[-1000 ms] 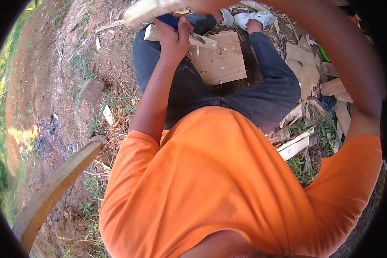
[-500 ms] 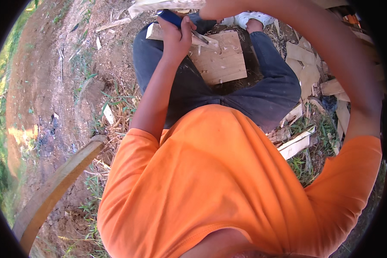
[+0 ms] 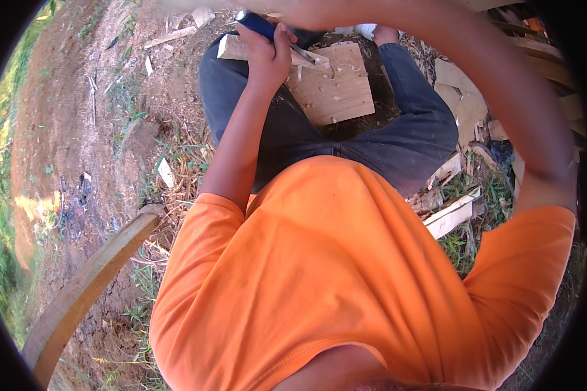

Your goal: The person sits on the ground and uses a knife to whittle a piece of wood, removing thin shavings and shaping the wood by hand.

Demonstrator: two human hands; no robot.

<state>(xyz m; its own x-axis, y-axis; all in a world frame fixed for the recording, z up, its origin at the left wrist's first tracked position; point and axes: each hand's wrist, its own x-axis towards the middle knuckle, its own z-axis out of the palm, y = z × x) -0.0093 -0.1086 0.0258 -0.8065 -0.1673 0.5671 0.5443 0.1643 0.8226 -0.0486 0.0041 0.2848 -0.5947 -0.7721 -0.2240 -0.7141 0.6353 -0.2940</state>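
Blue-handled chisel (image 3: 257, 25) sits in the left hand (image 3: 267, 58), high in my head view, fingers clamped around the handle. Blade slants down to the right, over a narrow pale wooden block (image 3: 231, 47); whether the edge bites into it, I cannot tell from here. The block runs from above the left thigh of the dark trousers (image 3: 398, 156) toward a flat board (image 3: 342, 98) between the legs, which carries a few small shavings (image 3: 333, 72). The right hand (image 3: 300, 13) comes in along the upper edge, close by the chisel's handle, blurred; I cannot tell if it grips anything, nor if the two hands touch. Around the person I note: a long timber (image 3: 91, 287) at left over bare earth (image 3: 65, 163), flat wood scraps (image 3: 469, 117) at right, and a split pale piece (image 3: 451, 216) in grass beside the orange shirt (image 3: 332, 260).
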